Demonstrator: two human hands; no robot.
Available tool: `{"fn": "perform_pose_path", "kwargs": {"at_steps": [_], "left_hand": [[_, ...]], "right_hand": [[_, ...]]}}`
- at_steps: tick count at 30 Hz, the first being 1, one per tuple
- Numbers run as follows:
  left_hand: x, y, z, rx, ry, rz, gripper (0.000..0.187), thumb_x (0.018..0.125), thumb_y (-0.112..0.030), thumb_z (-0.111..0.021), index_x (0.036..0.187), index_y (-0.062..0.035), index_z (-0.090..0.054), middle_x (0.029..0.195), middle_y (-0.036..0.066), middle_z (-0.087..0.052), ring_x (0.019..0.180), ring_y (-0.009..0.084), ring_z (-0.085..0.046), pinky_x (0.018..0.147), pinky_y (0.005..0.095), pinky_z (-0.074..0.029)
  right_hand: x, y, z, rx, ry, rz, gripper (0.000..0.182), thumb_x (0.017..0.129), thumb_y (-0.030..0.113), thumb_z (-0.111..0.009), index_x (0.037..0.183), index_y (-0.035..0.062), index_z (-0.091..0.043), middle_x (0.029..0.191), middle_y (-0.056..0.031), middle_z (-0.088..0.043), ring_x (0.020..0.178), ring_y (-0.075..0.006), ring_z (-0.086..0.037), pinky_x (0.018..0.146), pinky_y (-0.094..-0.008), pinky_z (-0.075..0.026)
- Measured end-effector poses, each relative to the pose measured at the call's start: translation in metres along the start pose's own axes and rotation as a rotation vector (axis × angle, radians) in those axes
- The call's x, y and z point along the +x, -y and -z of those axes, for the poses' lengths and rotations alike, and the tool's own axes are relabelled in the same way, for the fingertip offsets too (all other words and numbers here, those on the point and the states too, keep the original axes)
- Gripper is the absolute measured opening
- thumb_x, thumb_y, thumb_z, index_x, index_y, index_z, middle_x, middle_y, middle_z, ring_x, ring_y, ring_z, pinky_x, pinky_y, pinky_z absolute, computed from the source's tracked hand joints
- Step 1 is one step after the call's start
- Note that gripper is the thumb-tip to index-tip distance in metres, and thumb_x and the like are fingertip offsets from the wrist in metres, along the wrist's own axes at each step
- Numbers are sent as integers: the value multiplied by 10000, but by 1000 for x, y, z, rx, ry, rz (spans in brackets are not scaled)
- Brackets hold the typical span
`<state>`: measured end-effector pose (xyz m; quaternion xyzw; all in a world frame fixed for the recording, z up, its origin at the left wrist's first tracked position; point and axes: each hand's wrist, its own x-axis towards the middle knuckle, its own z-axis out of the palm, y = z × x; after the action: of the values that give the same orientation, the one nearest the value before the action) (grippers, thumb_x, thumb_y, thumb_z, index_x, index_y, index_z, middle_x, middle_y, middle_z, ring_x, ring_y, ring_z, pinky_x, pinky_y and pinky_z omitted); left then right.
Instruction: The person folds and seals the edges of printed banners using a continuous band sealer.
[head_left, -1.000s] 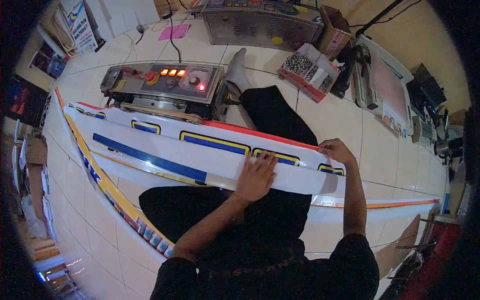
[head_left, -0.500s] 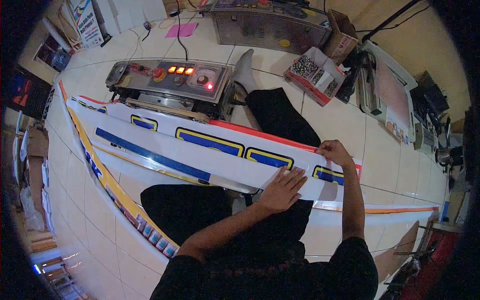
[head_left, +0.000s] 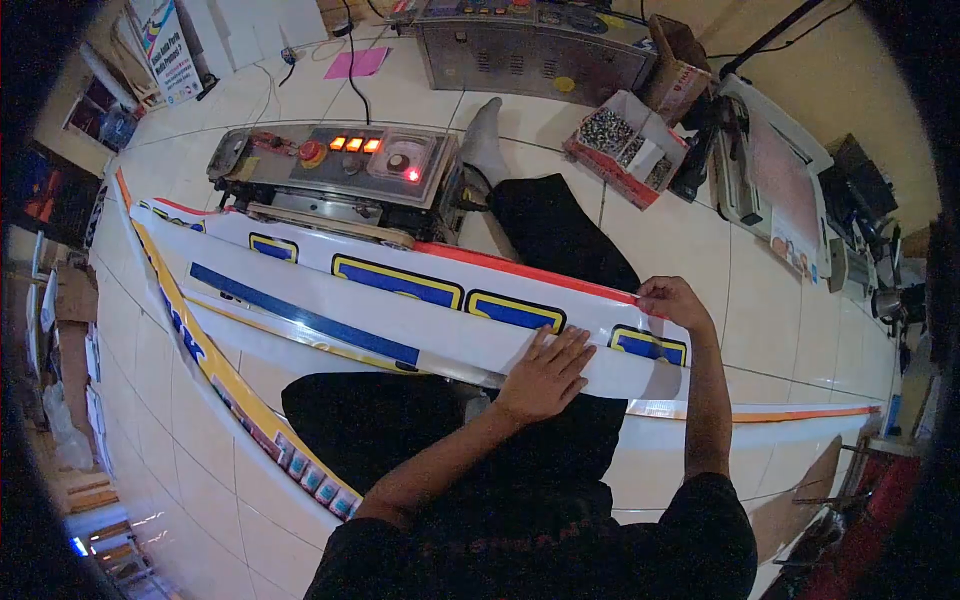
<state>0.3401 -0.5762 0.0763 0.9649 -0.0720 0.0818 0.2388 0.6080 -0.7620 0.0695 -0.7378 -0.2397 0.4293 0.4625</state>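
A long white printed banner (head_left: 420, 315) with blue, yellow-outlined lettering and a red edge lies folded across my lap. My left hand (head_left: 545, 375) rests flat on its white fold, fingers spread. At the right, my right hand (head_left: 672, 302) pinches the banner's red edge between thumb and fingers. The far edge of the banner runs along the front of a band sealing machine (head_left: 330, 165), which has lit orange switches, a dial and a red knob. A dark blue strip (head_left: 300, 312) shows on the folded banner.
Banner trails onto the tiled floor left and right. A box of small metal pieces (head_left: 612, 140) stands beyond my outstretched leg, near a brown carton (head_left: 680, 70). Another metal machine (head_left: 535, 55) is at the back, with a pink sheet (head_left: 357, 63) to its left.
The banner's lettering has shifted left along the sealing machine. My left hand has moved slightly left with it; my right hand stays at the red edge.
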Motion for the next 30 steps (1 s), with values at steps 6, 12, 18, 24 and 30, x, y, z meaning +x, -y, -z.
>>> {"fn": "perform_pose_path", "kwargs": {"at_steps": [6, 12, 18, 24, 30], "left_hand": [[-1, 5, 8, -7, 22, 40, 513, 945, -363, -462, 1360, -63, -442, 1454, 138, -367, 1381, 274, -286, 1143, 513, -148], [7, 20, 36, -82, -87, 212, 530, 925, -319, -509, 1348, -8, -438, 1436, 200, -368, 1377, 332, -289, 1126, 511, -200], [12, 36, 43, -21, -141, 228, 526, 923, -301, -515, 1340, 11, -439, 1435, 216, -357, 1380, 334, -281, 1131, 509, -190], [3, 5, 18, -122, -35, 150, 506, 900, -282, -554, 1320, -13, -468, 1441, 185, -369, 1381, 323, -287, 1136, 536, -161], [-5, -5, -3, -40, -6, 74, 534, 912, -357, -525, 1346, -52, -463, 1442, 116, -397, 1387, 256, -295, 1140, 557, -118]], "right_hand": [[3, 5, -6, -112, -35, 0, 189, 824, 167, -734, 931, 14, -701, 797, -14, -659, 721, -90, -570, 660, -238, -485], [0, 16, -12, -174, -46, -16, 200, 828, 187, -727, 934, 17, -709, 776, -13, -666, 695, -80, -560, 645, -248, -483], [4, 22, -12, -268, -25, -34, 202, 839, 202, -716, 918, 16, -716, 737, -6, -664, 669, -69, -553, 624, -249, -477], [3, 12, -8, -223, 19, 6, 231, 865, 220, -693, 974, 17, -714, 778, -11, -687, 680, -72, -558, 641, -250, -483], [1, 13, -7, -173, 41, 4, 235, 871, 216, -687, 990, 15, -713, 817, -31, -703, 720, -80, -582, 682, -258, -499]]}}
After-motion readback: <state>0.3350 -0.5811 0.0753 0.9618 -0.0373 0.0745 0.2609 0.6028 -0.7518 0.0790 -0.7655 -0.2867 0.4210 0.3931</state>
